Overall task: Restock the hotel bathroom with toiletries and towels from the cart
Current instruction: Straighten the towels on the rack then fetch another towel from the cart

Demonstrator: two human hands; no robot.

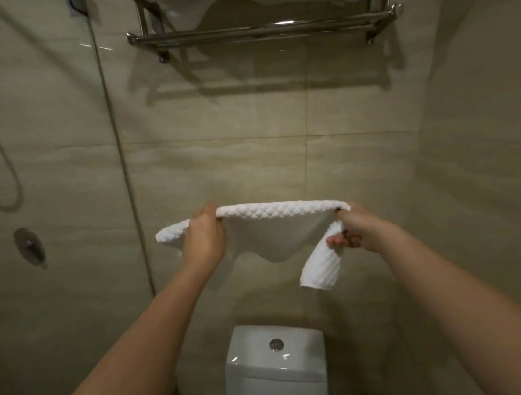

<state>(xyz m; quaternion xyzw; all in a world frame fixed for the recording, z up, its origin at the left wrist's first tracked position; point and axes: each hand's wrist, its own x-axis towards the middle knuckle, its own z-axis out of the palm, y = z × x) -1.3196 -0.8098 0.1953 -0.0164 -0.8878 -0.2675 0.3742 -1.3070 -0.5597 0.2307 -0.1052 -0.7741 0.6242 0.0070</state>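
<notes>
A white towel (281,214) is stretched out flat between two hands. It is soft cloth with a bumpy pattern of little diamonds. Its top edge makes a long, gently curved line, and the middle sags down in a wavy shape.

The left hand (204,237) grips the towel near its left end, with its fingers curled round the edge. A short bit of towel sticks out past that hand. The right hand (356,231) pinches the right end, and a strip with ridges hangs down under it. The hands are well apart.

The towel is up in the air in front of the smooth, shiny beige wall tiles (280,151). It is below the shiny metal towel rack (265,29) and above the glossy white toilet tank (275,364), which has a round silver button (276,344).
</notes>
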